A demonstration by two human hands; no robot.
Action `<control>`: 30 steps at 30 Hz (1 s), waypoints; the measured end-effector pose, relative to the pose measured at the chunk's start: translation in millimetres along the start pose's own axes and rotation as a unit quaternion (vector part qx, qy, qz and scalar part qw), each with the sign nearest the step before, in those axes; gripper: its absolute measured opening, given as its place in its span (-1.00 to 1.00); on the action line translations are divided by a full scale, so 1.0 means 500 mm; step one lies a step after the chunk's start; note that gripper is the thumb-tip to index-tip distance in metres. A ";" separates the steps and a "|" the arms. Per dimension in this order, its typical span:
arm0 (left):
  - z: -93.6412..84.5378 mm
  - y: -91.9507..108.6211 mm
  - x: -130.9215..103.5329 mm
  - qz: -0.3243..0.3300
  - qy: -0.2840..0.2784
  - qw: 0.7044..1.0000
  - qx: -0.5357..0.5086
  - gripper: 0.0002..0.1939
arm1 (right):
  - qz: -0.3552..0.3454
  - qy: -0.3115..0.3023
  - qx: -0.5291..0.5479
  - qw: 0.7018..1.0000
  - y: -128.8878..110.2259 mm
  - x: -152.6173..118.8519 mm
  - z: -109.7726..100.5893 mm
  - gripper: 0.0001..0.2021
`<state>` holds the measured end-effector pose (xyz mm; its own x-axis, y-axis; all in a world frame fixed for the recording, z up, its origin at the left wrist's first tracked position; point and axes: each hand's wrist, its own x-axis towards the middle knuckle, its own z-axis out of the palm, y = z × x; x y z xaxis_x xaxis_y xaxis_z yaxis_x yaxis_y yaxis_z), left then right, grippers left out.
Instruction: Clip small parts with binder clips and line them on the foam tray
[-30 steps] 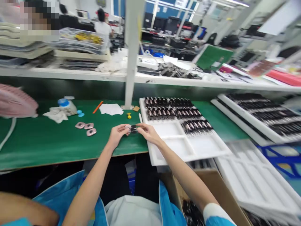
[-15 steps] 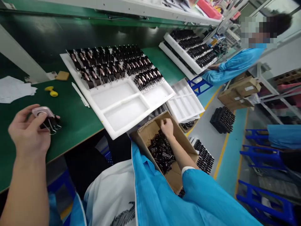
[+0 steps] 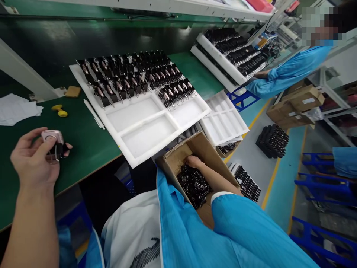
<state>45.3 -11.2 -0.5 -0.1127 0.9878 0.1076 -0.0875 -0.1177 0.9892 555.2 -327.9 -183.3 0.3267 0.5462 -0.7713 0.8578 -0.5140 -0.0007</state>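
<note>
My left hand, over the green table at the left, is closed around a small pink rounded-square case with a ring on its face. A black binder clip with wire handles is on that case, within the same grip. My right hand reaches down into a cardboard box at the pile of black binder clips. Its fingers are curled and partly hidden, so what they hold cannot be made out. A white foam tray carries rows of pink cases with binder clips.
A yellow dumbbell-shaped tool, a tan block and white papers lie on the green table. More foam trays sit beyond the box. A co-worker in a blue sleeve works by stacked trays.
My right hand has gone lower and deeper into the box, down to the clips. My left hand has turned the pink case and clip a little more upright.
</note>
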 end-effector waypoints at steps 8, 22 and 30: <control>-0.001 0.026 -0.026 -0.040 -0.044 0.998 0.012 -0.65 | -0.086 0.071 0.087 0.990 -0.016 -0.139 -0.156 -0.76; -0.023 0.013 -0.030 -0.086 -0.063 0.994 -0.027 -0.52 | -0.483 0.195 0.430 0.737 -0.452 -0.342 -0.446 -0.69; -0.026 0.008 -0.043 -0.082 -0.062 0.994 -0.030 -0.47 | -0.509 0.042 0.566 0.647 -0.777 -0.241 -0.479 -0.43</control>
<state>34.3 -34.0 0.0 0.0311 0.9987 -0.0391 -0.1539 0.0435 0.9871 277.7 -35.6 62.5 -0.1193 0.9923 0.0327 -0.1789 0.0109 -0.9838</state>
